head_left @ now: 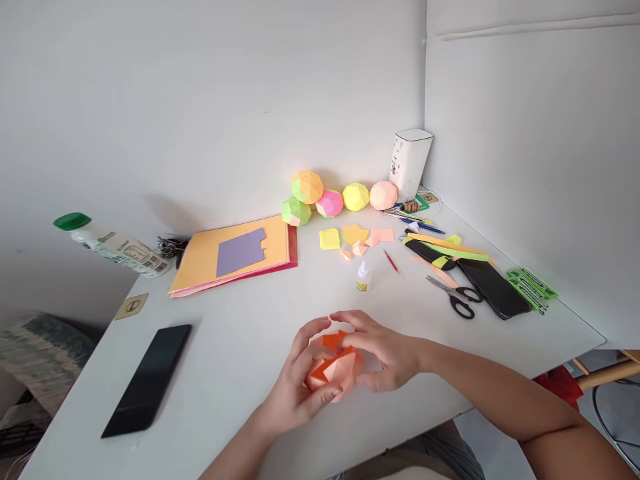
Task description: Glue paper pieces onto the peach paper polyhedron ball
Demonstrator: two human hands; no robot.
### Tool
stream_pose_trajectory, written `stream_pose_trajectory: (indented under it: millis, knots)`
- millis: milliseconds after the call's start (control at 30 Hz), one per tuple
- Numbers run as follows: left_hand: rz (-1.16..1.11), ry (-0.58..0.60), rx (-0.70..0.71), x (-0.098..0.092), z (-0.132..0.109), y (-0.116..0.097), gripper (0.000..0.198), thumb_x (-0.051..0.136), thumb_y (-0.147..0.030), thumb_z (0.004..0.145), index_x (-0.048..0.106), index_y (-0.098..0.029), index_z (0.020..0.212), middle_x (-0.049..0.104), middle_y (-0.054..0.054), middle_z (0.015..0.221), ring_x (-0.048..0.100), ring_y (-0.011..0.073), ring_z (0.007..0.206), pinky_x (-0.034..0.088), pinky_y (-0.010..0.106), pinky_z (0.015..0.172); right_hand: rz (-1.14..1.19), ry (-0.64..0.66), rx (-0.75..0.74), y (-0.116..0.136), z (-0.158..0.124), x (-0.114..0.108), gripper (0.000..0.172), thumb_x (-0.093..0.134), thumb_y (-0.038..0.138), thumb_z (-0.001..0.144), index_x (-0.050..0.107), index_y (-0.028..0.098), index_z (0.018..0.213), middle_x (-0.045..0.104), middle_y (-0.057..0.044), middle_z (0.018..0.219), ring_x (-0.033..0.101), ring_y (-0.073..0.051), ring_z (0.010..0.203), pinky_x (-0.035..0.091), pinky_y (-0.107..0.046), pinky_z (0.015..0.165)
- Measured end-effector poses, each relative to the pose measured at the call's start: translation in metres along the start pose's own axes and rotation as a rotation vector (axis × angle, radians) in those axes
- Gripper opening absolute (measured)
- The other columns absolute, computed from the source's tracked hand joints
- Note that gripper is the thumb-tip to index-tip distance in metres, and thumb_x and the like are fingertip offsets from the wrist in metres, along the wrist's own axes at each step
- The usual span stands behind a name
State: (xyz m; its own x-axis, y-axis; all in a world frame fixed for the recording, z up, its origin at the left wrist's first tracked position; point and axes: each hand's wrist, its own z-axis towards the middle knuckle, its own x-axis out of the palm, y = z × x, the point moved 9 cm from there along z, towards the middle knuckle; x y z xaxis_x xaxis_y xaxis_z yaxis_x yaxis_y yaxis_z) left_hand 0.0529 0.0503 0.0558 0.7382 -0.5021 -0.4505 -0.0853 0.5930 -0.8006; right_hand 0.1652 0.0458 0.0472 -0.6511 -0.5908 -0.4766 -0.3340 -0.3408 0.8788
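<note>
Between my hands is a faceted paper ball in orange and pale peach, with gaps between its folded pieces on top. My left hand is wrapped round its left side, thumb along the near face. From the right, my right hand curves over it, with fingertips at its top and thumb near its right side. A small white glue bottle stands just beyond my hands. Behind it lie folded peach paper pieces and a yellow stack of paper squares.
Several finished paper balls sit along the wall beside a white box-shaped device. Scissors, a black phone and paper strips lie at right. At left are a dark tablet-like slab, a folder and a white bottle.
</note>
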Motion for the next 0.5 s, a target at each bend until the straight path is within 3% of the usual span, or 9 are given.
stream_pose_trajectory:
  millis: [167,367,500]
  knots:
    - [0.021,0.016,0.039,-0.006,0.003,-0.008,0.001,0.049,-0.022,0.094,0.050,-0.022,0.094,0.032,0.013,0.141,0.040,0.0311,0.132,0.050,0.049,0.096,-0.098,-0.023,-0.053,0.005,0.000,-0.003,0.023,0.069,0.029,0.077,0.065,0.018,0.097,0.035,-0.015,0.145,0.019,-0.033,0.144,0.028,-0.057,0.112]
    - [0.224,0.037,0.142,-0.004,0.006,-0.030,0.017,0.051,-0.020,0.091,0.055,-0.021,0.107,0.036,0.014,0.140,0.038,0.0361,0.131,0.044,0.058,0.098,-0.019,-0.088,-0.118,0.006,-0.001,-0.001,0.014,0.068,0.030,0.080,0.063,0.018,0.084,0.042,-0.014,0.137,0.025,-0.030,0.141,0.032,-0.053,0.111]
    - [0.247,0.031,0.118,-0.003,0.005,-0.032,0.021,0.052,-0.014,0.090,0.060,-0.025,0.106,0.038,0.010,0.139,0.038,0.0346,0.131,0.044,0.057,0.100,0.008,-0.144,-0.181,0.010,-0.001,0.000,0.010,0.067,0.026,0.078,0.059,0.019,0.079,0.047,-0.012,0.131,0.032,-0.028,0.137,0.036,-0.049,0.109]
